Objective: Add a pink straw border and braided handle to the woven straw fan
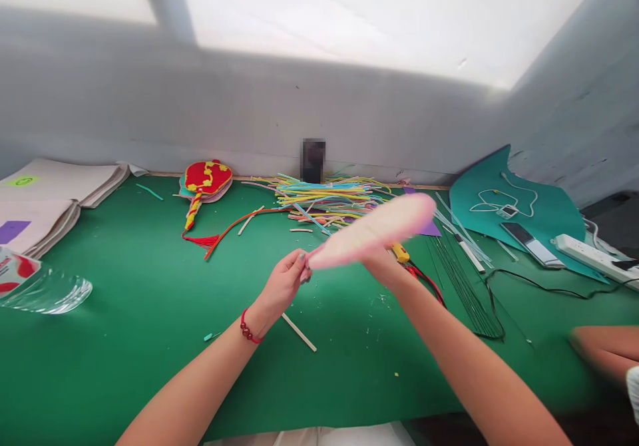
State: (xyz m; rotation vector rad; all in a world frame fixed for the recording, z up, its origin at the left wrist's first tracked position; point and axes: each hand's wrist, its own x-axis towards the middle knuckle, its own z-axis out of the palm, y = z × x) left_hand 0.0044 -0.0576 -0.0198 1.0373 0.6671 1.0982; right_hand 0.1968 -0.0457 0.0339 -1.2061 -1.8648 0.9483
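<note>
Above the middle of the table, my left hand (288, 276) has its fingers closed around the thin handle end of a hand fan (372, 231), pale with a pink edge. The fan is tilted, seen nearly edge-on, and smeared by motion. Behind its lower side is my right hand (383, 267); the fan covers its fingers, so their grip cannot be made out. Just beyond the fan lies a pile of coloured fuzzy craft stems (319, 200). A cream stem (299, 333) rests on the table below my left hand.
A red and yellow fan (208, 178) with a tassel lies back left. Paper pads (44, 200) and a clear bottle (54, 289) are at left. To the right are green wires (466, 293), a teal sheet (469, 193), a phone (532, 245), a power strip (594, 256) and another person's arm (606, 346).
</note>
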